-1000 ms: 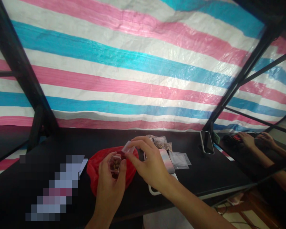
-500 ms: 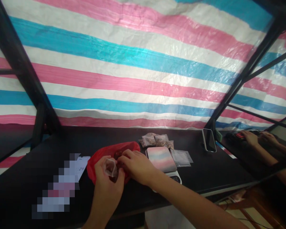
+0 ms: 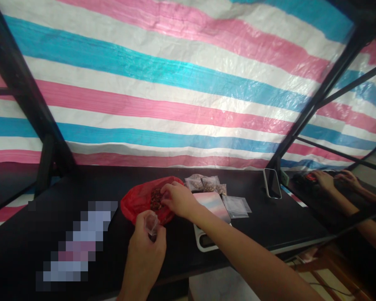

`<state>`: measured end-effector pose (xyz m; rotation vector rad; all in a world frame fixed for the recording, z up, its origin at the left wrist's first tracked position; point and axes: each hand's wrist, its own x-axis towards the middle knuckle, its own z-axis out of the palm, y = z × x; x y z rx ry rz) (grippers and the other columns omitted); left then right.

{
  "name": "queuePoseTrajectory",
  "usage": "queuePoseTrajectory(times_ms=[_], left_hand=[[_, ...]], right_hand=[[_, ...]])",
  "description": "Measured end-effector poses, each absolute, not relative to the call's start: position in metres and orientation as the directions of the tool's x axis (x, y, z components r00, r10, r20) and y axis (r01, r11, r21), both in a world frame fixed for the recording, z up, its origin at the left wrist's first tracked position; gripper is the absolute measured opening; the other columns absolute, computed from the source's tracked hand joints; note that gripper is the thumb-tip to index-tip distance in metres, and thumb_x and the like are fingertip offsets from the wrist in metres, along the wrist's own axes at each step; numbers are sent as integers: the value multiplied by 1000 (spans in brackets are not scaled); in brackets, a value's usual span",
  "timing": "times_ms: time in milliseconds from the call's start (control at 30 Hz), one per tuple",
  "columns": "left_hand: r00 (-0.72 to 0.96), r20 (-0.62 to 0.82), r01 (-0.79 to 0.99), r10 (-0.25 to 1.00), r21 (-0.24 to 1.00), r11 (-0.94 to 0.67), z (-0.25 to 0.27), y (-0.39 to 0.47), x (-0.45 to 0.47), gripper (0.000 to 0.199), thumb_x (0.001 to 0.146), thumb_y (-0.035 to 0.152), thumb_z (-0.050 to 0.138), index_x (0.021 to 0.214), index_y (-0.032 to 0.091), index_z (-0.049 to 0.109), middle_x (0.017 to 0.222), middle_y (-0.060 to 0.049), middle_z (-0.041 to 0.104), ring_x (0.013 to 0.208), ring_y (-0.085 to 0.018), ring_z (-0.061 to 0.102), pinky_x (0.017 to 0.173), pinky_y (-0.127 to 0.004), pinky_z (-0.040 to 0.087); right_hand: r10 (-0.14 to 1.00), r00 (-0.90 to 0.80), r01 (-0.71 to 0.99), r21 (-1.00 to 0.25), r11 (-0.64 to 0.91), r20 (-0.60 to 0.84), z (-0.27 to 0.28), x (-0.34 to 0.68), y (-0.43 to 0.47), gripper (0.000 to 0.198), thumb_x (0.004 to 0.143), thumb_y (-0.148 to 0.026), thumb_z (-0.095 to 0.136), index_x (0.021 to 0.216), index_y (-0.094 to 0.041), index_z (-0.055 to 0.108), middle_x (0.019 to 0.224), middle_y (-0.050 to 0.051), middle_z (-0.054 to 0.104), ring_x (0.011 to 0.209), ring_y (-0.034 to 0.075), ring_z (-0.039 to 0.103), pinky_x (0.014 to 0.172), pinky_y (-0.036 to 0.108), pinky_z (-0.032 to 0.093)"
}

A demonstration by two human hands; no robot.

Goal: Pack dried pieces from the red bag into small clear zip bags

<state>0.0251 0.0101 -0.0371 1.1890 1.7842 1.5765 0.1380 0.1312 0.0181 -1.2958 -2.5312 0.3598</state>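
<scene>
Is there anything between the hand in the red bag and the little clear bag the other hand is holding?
Nothing visible. The right hand is at the brown pieces in the red bag; the left hand holds the small clear bag just in front of it, only bare black table between.

A glossy woven-plastic tarpaulin (image 3: pixel 175 96) in pink, blue and white hangs behind a matt black tabletop (image 3: pixel 81 188). Thin, crinkled red plastic forms the bag (image 3: pixel 138 200); the small pouch (image 3: pixel 151 223) is clear, shiny film, like the sachets (image 3: pixel 236 205) beside the smooth-topped scale (image 3: pixel 213 207).
</scene>
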Motion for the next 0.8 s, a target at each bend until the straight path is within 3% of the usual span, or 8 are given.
queuePoseTrajectory(times_ms=[233,433,633,800], left_hand=[[-482,184,70,856,983,-171,-43,18,16,27,75,36,67,97,26,57,81,3,67,72,-21,70,73,-36,57],[-514,112,-113,851,974,-197,-33,21,9,28,71,37,73,91,24,59,74,4,67,65,-18,66,71,-33,55],[-502,188,-68,844,965,-255,-34,20,5,26,74,34,70,95,25,59,75,5,67,72,-18,66,75,-33,56],[-472,296,49,831,949,-310,-37,20,5,25,73,28,66,96,26,57,78,4,64,78,-19,65,78,-33,56]], right_hand=[[798,-595,672,-487,559,95,15,127,133,22,93,-24,81,114,-20,78,116,8,80,107,22,73,92,30,51],[844,-535,639,-635,434,38,9,116,135,19,84,-22,86,103,-21,82,104,5,84,95,21,76,80,27,52],[896,-439,586,-779,223,-74,11,124,139,17,82,-25,90,97,-19,84,89,1,81,79,15,72,70,23,50],[905,-392,492,-869,53,-167,16,132,134,18,78,-23,94,92,-18,85,86,-1,80,77,13,69,69,21,50]])
